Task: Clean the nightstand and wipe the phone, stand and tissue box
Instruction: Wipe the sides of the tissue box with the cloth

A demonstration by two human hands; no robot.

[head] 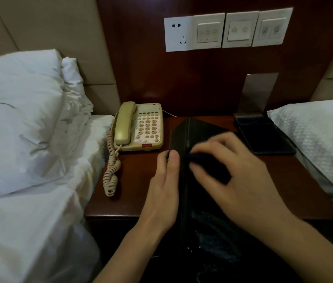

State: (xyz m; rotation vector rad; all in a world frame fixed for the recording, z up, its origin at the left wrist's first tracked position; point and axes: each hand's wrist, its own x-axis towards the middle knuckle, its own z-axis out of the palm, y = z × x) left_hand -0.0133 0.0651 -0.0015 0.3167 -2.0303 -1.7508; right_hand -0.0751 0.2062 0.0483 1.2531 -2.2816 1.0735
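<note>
Wiping tissue box [194, 135], right hand [237, 176]

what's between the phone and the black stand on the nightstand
In the head view, the black tissue box, held by both hands, lies between the phone and the stand.

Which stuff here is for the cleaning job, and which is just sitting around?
For the job:
- nightstand
- phone
- stand
- black tissue box, held by the left hand
- dark cloth under the right hand

Just sitting around:
- pillows
- wall switches
- socket
</note>
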